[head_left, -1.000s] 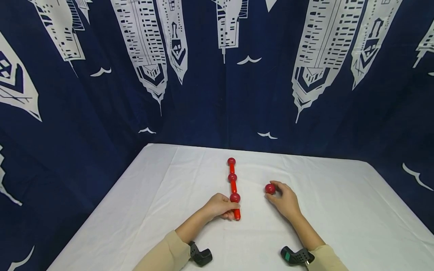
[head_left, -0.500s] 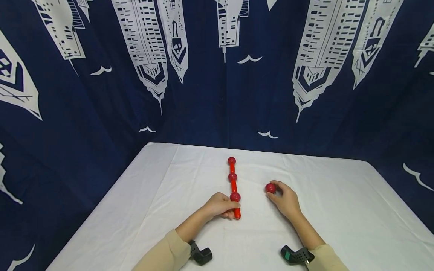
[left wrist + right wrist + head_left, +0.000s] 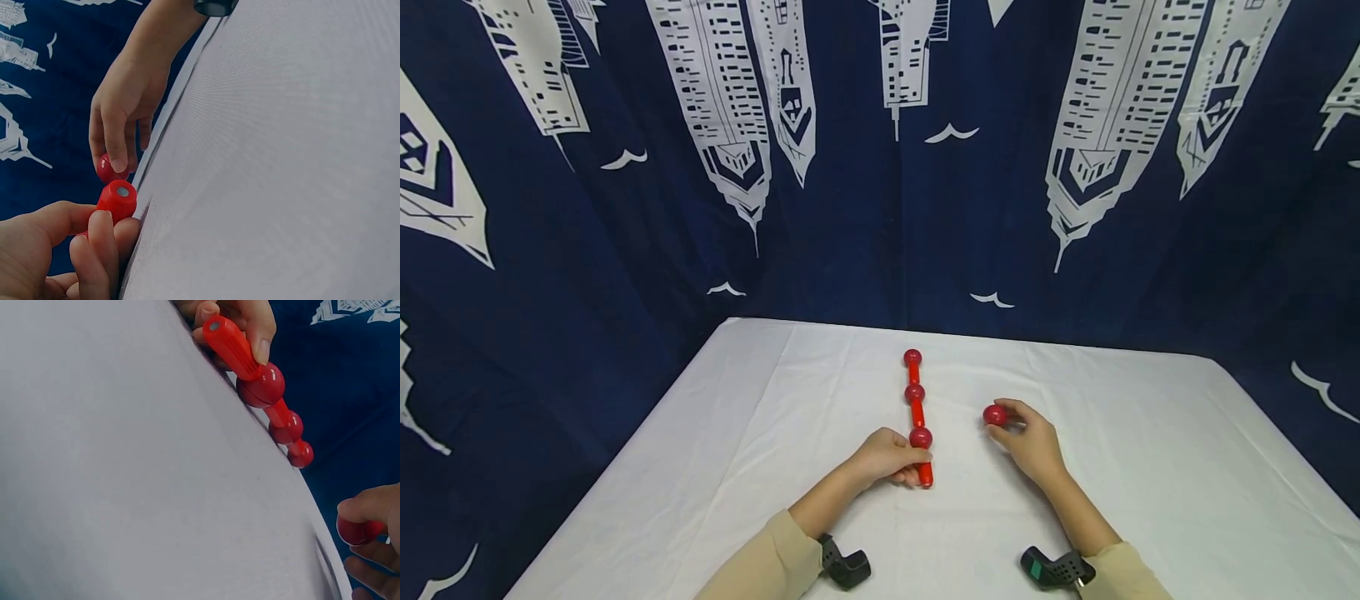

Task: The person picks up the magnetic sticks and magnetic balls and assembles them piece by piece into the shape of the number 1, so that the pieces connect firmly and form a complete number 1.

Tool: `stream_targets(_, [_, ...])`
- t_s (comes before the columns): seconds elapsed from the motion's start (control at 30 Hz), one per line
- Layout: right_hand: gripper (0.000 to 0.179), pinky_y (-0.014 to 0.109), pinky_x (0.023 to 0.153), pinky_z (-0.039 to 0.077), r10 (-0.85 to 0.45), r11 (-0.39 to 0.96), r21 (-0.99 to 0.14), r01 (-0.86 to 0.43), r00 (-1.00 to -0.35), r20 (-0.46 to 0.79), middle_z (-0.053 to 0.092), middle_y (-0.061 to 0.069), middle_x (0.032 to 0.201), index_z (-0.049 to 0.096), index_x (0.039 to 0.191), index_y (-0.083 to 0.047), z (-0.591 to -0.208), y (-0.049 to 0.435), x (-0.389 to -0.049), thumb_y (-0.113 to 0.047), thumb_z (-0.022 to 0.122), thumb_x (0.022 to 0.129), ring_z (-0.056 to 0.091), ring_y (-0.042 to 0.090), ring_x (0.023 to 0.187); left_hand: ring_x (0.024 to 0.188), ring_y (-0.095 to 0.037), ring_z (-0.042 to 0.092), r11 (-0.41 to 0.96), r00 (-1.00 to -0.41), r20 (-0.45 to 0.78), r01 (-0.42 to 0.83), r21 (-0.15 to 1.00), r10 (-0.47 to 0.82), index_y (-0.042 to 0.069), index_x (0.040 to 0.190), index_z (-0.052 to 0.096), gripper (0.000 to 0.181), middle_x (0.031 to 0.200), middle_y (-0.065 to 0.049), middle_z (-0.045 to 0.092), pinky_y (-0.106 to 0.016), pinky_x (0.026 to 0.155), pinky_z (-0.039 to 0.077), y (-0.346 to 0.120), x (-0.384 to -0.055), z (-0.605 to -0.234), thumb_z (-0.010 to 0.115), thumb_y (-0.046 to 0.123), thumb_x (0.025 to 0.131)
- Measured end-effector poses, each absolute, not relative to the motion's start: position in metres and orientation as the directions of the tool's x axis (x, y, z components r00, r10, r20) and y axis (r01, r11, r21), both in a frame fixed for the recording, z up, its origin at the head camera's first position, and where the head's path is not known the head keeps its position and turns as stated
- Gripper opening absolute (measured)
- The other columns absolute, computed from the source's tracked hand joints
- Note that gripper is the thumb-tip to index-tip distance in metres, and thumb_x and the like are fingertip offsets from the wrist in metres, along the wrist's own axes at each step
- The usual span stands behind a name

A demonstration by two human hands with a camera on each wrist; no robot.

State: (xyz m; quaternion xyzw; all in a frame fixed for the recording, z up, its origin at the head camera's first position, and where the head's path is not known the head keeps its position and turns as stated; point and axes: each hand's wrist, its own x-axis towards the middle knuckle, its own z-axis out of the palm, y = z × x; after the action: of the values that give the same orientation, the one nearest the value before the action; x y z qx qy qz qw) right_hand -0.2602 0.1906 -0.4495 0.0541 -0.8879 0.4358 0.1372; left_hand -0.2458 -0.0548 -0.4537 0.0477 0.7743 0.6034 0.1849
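A chain of red rods and three red balls [image 3: 914, 392] runs lengthwise down the table in the head view. My left hand [image 3: 886, 455] pinches its nearest rod [image 3: 927, 477] just below the closest ball [image 3: 921, 437]. The rod's free end shows a round grey spot in the left wrist view, where the rod [image 3: 117, 199] sticks out past the thumb and fingers. To the right of the chain and apart from it, a loose red ball [image 3: 995, 415] is held between the thumb and fingertips of my right hand [image 3: 1033, 443]. The right wrist view shows this ball [image 3: 356, 530] partly covered by the thumb.
A white cloth covers the table [image 3: 1150, 467]. Behind it hangs a dark blue curtain [image 3: 850, 250] printed with white buildings and birds. Each wrist wears a black strapped device, one on the left [image 3: 846, 569] and one on the right [image 3: 1052, 568].
The right hand's fingertips and the loose ball have shifted very slightly left, toward the chain. The left hand and the chain stay in place.
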Motion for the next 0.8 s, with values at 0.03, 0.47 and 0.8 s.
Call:
stream_targets(0.03, [0.042, 0.048, 0.092, 0.045, 0.020, 0.608, -0.764, -0.217, -0.958, 0.288, 0.066, 0.020, 0.110, 0.062, 0.123, 0.000, -0.448, 0.189, -0.260, -0.008, 0.075, 0.084, 0.059, 0.034, 0.106, 0.038, -0.001, 0.049, 0.269, -0.928, -0.229, -0.150, 0.951, 0.293, 0.000, 0.065, 0.065, 0.025, 0.048, -0.001, 0.058, -0.008, 0.039, 0.035, -0.055, -0.246, -0.453, 0.071, 0.013, 0.086])
stream_targets(0.47, [0.035, 0.025, 0.064, 0.049, -0.064, 0.552, -0.822, -0.142, -0.990, 0.128, 0.063, 0.006, 0.088, 0.061, 0.103, -0.001, -0.426, 0.162, -0.236, -0.012, 0.082, 0.078, 0.059, 0.020, 0.083, 0.038, -0.001, 0.049, 0.281, -0.931, -0.235, -0.155, 0.947, 0.278, 0.000, 0.066, 0.067, 0.026, 0.048, -0.001, 0.058, -0.009, 0.039, 0.035, -0.056, -0.244, -0.452, 0.072, 0.015, 0.086])
stream_targets(0.8, [0.037, 0.026, 0.062, 0.049, -0.169, 0.508, -0.852, -0.128, -0.984, 0.047, 0.059, 0.004, 0.080, 0.055, 0.092, -0.003, -0.428, 0.143, -0.214, -0.008, 0.085, 0.070, 0.057, 0.017, 0.072, 0.039, -0.001, 0.050, 0.271, -0.933, -0.208, -0.127, 0.954, 0.293, -0.001, 0.064, 0.066, 0.026, 0.047, -0.001, 0.057, -0.009, 0.039, 0.036, -0.057, -0.246, -0.454, 0.071, 0.014, 0.085])
